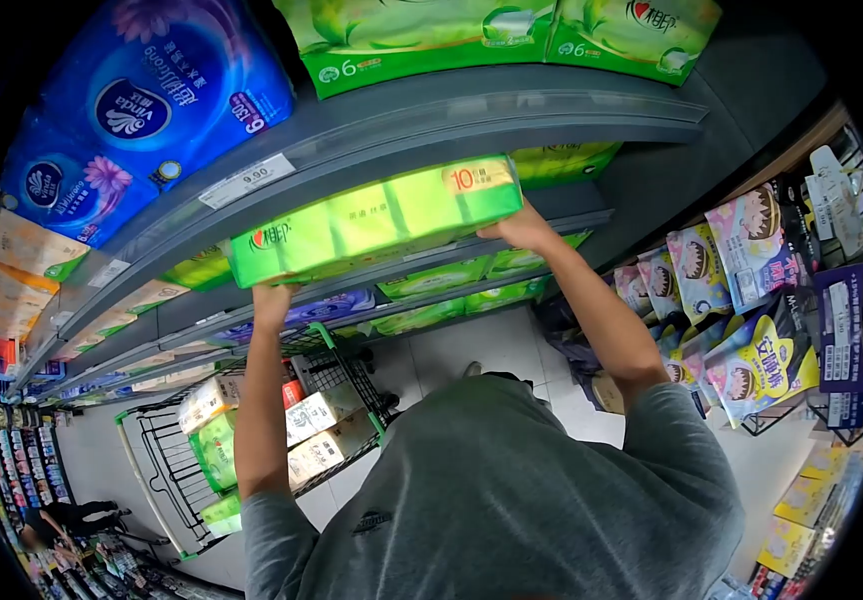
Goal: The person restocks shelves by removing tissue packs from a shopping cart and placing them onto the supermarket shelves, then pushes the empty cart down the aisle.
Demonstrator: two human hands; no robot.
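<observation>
Spanning the upper view, one dark grey shelf rack [391,130] comes first in size; its far left end blurs into the curved, dark margin. One grey shirt [521,490], worn by the person, fills the lower middle and covers much of the floor. One shopping cart [154,490] stands on the floor at left, holding three pale packs [316,412], two green packs [213,450] and one red item [293,393] that I can make out; the left forearm hides part of the load. Two blue Vinda packs [166,105] sit on the upper shelf at left, the larger cut off at the top, as are the two green six-packs [421,30] along the same shelf. One long green pack [376,215], printed with a 10, is held up in front of the rack, just below the upper shelf's edge. At right hang at least four pouches [751,235] in a row, overlapping too much for a full count. Two hands grip the long green pack, partly curled: the left hand [273,298] under its left end, fingers hidden behind it, and the right hand [519,228] at its right end, fingertips hard to see. One price label [248,180] reads 9.90.
</observation>
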